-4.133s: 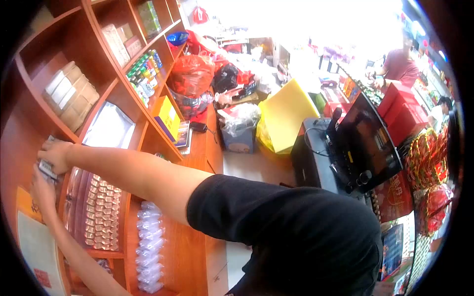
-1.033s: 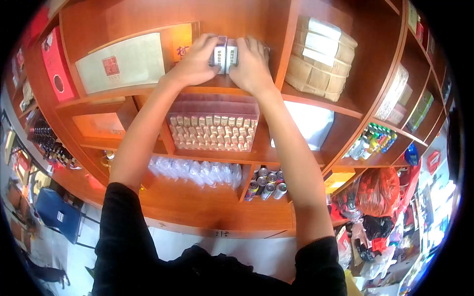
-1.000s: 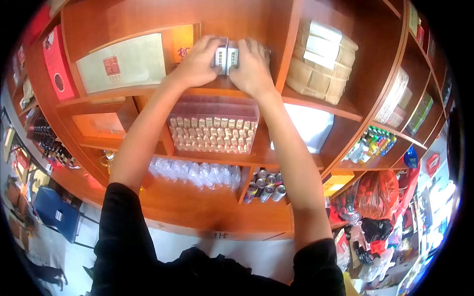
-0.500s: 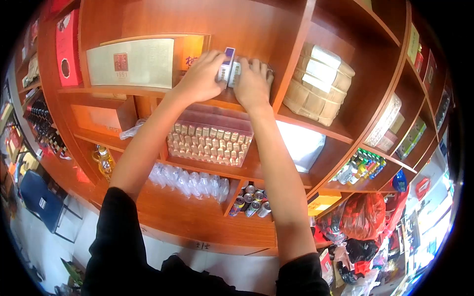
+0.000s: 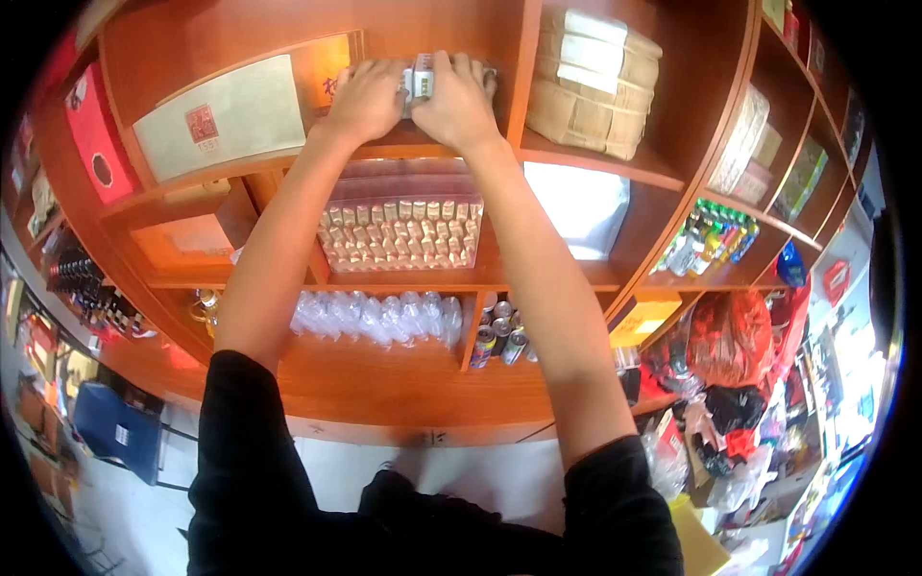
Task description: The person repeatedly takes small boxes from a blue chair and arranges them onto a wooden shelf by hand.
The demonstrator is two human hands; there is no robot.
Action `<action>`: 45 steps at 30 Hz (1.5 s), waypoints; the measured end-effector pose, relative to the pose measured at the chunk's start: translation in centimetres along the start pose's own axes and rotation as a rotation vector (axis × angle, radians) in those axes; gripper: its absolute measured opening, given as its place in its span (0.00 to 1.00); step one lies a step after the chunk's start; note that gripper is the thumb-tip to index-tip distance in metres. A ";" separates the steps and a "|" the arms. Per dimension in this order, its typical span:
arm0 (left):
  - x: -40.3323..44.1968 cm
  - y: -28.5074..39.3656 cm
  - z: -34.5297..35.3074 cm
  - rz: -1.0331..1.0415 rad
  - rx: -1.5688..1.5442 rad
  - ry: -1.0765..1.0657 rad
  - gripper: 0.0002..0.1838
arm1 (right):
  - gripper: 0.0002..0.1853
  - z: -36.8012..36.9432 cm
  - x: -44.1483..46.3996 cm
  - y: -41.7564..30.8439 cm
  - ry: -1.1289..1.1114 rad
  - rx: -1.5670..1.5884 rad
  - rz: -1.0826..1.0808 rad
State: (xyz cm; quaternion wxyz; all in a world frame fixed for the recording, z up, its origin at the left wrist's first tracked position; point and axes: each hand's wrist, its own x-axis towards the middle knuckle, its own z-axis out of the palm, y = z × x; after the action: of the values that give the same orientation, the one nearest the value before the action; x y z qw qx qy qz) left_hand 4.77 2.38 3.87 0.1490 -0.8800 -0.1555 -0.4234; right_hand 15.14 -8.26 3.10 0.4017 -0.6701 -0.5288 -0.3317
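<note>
My left hand (image 5: 367,101) and my right hand (image 5: 455,104) are side by side on an upper shelf, fingers curled. Between them are small white cartons (image 5: 423,79) with printed sides, standing close together. Fingers of each hand wrap round the outer sides, so most of the cartons are hidden. Left of my left hand, a long pale box (image 5: 226,120) with a red seal stands in front of an orange box (image 5: 329,65). Beyond a divider on the right sits a leaf-wrapped bundle (image 5: 591,106) with white labels.
Below my hands, a clear case (image 5: 401,230) holds rows of gold-wrapped pieces. Under it are plastic-wrapped cups (image 5: 379,317) and several cans (image 5: 499,336). Red bags (image 5: 730,336) are piled at the right, and a blue chair (image 5: 117,430) stands at the left.
The camera view has shifted, and my hands appear higher in it. My hands are still on the cartons; the purple top seen earlier no longer shows.
</note>
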 end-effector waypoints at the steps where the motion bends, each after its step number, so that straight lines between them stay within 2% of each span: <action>1: 0.5 -0.2 0.3 0.017 -0.003 -0.017 0.21 | 0.22 0.1 0.0 0.1 0.001 0.036 -0.015; 4: 1.1 0.2 0.9 -0.077 0.086 -0.059 0.23 | 0.23 0.3 0.3 0.1 0.005 -0.006 -0.011; 6: 0.5 0.4 1.0 -0.050 0.055 -0.022 0.23 | 0.25 -0.1 0.0 0.1 -0.059 -0.041 0.004; 13: -2.7 1.8 -1.9 0.058 -0.043 0.118 0.25 | 0.24 1.7 0.5 0.8 -0.060 -0.261 0.048; 18: -2.7 1.9 -2.0 0.058 -0.047 0.131 0.26 | 0.24 1.2 0.2 0.7 -0.035 -0.206 0.031; 19: -2.3 1.5 -1.4 0.048 -0.042 0.132 0.26 | 0.25 0.5 0.2 0.6 -0.058 -0.110 0.039; 20: -1.7 1.2 -0.7 0.018 0.009 0.092 0.27 | 0.26 0.2 0.1 0.6 -0.082 -0.013 0.047; 26: 0.1 0.8 0.6 -0.122 0.070 -0.069 0.29 | 0.25 0.2 -0.2 0.4 0.006 0.020 -0.038; 29: -0.4 1.1 0.7 -0.128 -0.019 0.024 0.28 | 0.26 -0.2 -0.2 0.1 -0.016 0.045 -0.033; 31: -0.8 1.2 0.3 -0.140 -0.044 0.032 0.27 | 0.25 0.0 -0.1 0.3 -0.046 -0.063 0.008; 34: -1.7 1.6 -0.1 -0.048 -0.153 0.208 0.25 | 0.24 1.1 0.4 1.0 -0.061 -0.117 0.027; 39: -1.6 1.8 -1.0 -0.079 -0.125 0.161 0.26 | 0.24 1.9 0.5 0.9 -0.035 -0.224 0.078; 45: -1.3 1.8 0.7 -0.195 -0.011 0.107 0.30 | 0.27 -0.5 0.0 -0.1 -0.097 -0.072 0.044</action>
State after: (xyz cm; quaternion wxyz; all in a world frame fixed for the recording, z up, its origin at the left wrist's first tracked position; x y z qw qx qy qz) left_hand 5.18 0.86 2.15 0.1105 -0.8375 -0.2297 -0.4832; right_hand 15.04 -8.67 3.34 0.3583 -0.7108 -0.5206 -0.3088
